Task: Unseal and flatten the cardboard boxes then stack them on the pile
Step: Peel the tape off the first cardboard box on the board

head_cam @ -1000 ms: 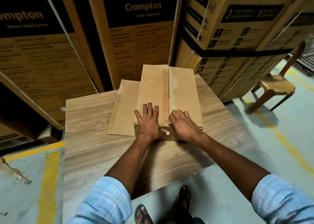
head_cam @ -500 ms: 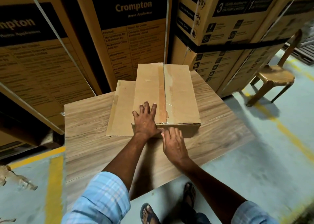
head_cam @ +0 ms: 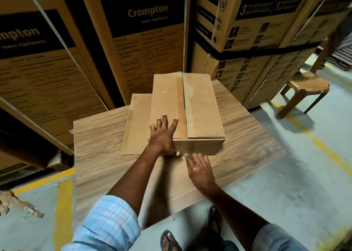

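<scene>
Room: a storeroom with tall printed cartons (head_cam: 148, 41) stacked right behind a wood-grain tabletop (head_cam: 99, 148); a brown chair (head_cam: 306, 83) stands on the floor off the right edge.
Box: the cardboard box (head_cam: 202, 106) sits toward the far edge of the tabletop, on top of a flattened sheet (head_cam: 137, 129) that sticks out to its left.
Seal: tape (head_cam: 182, 106) runs along the top seam and down the near face; the flaps are closed.
Change: a second ago both hands were at the top near edge by the seam; the right hand has since dropped off the top and come down in front of the near face.
Left hand (head_cam: 162, 136): flat on the box top with fingers straight, thumb down the near face, pressing the box steady.
Right hand (head_cam: 200, 170): fingers loosely extended, grasping nothing, fingertips at the bottom of the near face where the tape ends.
Meaning: it looks like a search for the tape end; unsealing is not yet started.
Contents: hidden, since the box is shut; the big cartons are strapped closed too.
</scene>
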